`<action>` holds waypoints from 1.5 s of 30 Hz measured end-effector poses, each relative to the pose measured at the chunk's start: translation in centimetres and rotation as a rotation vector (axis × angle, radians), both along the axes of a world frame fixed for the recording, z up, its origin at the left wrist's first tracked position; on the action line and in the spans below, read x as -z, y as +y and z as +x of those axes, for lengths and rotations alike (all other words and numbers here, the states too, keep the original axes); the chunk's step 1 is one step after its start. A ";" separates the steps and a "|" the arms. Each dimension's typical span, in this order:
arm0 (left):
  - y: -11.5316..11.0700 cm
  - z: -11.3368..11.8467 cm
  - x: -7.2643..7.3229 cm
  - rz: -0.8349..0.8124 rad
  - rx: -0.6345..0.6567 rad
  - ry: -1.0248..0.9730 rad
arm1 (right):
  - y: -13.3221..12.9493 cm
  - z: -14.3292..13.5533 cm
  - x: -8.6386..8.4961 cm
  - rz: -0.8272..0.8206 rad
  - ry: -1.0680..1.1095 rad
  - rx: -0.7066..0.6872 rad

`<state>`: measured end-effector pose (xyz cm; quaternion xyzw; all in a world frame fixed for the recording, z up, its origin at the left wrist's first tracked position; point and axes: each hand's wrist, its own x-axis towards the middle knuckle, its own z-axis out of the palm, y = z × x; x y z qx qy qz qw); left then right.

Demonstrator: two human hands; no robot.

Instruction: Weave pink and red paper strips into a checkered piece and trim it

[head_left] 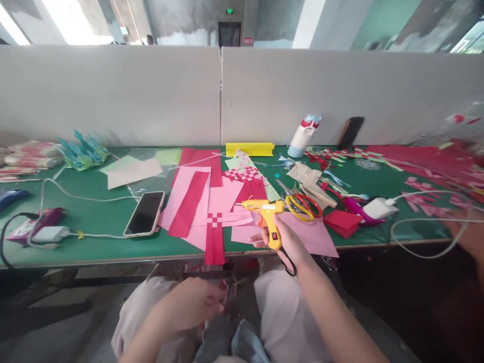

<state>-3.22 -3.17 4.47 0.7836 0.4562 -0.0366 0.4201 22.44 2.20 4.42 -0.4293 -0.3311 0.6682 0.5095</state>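
My right hand [289,242] is around the handle of a yellow hot glue gun [271,222], its nozzle pointing left above the pink paper. A black cord hangs from the gun's handle. My left hand [196,302] hovers over my lap, slightly blurred. Its fingers are curled in toward the thumb, and whatever they may hold is hidden. Just left of the gun lies a woven paper piece [215,220] with a small pink-and-red checked centre. Its red strips [215,248] hang over the table edge, while pale pink strips [238,218] run right beneath the nozzle.
Scissors [302,205] with orange and yellow handles lie behind the gun. A phone [145,214] and white chargers [51,233] with cables sit left. Red paper [342,223], a bottle [303,136] and a yellow folded piece [249,149] stand around. Another person's arm [469,234] is at far right.
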 end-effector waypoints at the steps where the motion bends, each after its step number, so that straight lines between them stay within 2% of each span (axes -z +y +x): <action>1: 0.6 -0.6 -1.2 -0.034 0.004 -0.069 | 0.1 -0.1 0.1 0.008 -0.007 0.003; 3: 2.2 -1.4 -3.0 -0.026 -0.072 -0.161 | 0.4 -0.4 0.2 0.024 -0.016 0.004; 5: 4.1 -1.2 -3.7 0.197 -0.223 -0.161 | 0.7 -0.7 0.3 0.025 -0.017 0.002; 7: 5.8 -0.4 -3.2 0.384 -0.356 -0.144 | 0.9 -0.9 0.3 0.015 -0.008 0.000; 10: 7.6 1.8 -1.7 0.423 -0.416 -0.201 | 0.9 -1.1 0.0 0.011 0.010 0.002; 11: 8.1 2.5 -1.2 0.387 -0.434 -0.254 | 0.8 -1.1 -0.1 0.014 0.013 0.001; 13: 8.6 3.8 -0.6 0.205 -0.469 -0.384 | 0.6 -1.1 -0.6 0.025 0.020 -0.003; 15: 8.8 4.8 -0.4 -0.010 -0.509 -0.496 | 0.4 -0.9 -1.1 0.034 0.030 -0.003; 17: 8.7 5.2 -0.5 -0.156 -0.550 -0.565 | 0.1 -0.7 -1.6 0.042 0.041 0.006; 21: 7.2 4.9 -0.4 -0.213 -0.612 -0.575 | -0.7 0.2 -2.3 0.058 0.058 0.009; 23: 5.6 4.6 0.1 -0.226 -0.575 -0.528 | -1.4 0.6 -2.6 0.069 0.073 -0.007; 26: 2.1 4.9 1.7 -0.183 -0.480 -0.411 | -2.8 1.2 -3.1 0.090 0.088 -0.017; 28: -0.3 5.4 3.3 -0.040 -0.419 -0.304 | -3.9 1.6 -3.4 0.103 0.100 -0.024; 29: -1.3 5.8 4.2 0.043 -0.335 -0.231 | -4.4 1.8 -3.5 0.111 0.109 -0.031; 31: -2.7 6.2 6.1 0.191 -0.168 0.025 | -5.6 2.2 -3.6 0.120 0.128 -0.063; 32: -3.0 6.3 7.0 0.206 -0.159 0.091 | -6.1 2.4 -3.7 0.123 0.135 -0.081; 38: -1.5 5.4 11.8 0.185 -0.209 0.372 | -9.0 3.3 -3.5 0.144 0.156 -0.133; 41: -0.8 4.9 13.3 0.179 -0.233 0.473 | -10.3 3.4 -3.4 0.149 0.171 -0.153; 45: -0.9 4.4 14.7 0.162 -0.241 0.542 | -11.7 3.4 -3.0 0.147 0.183 -0.179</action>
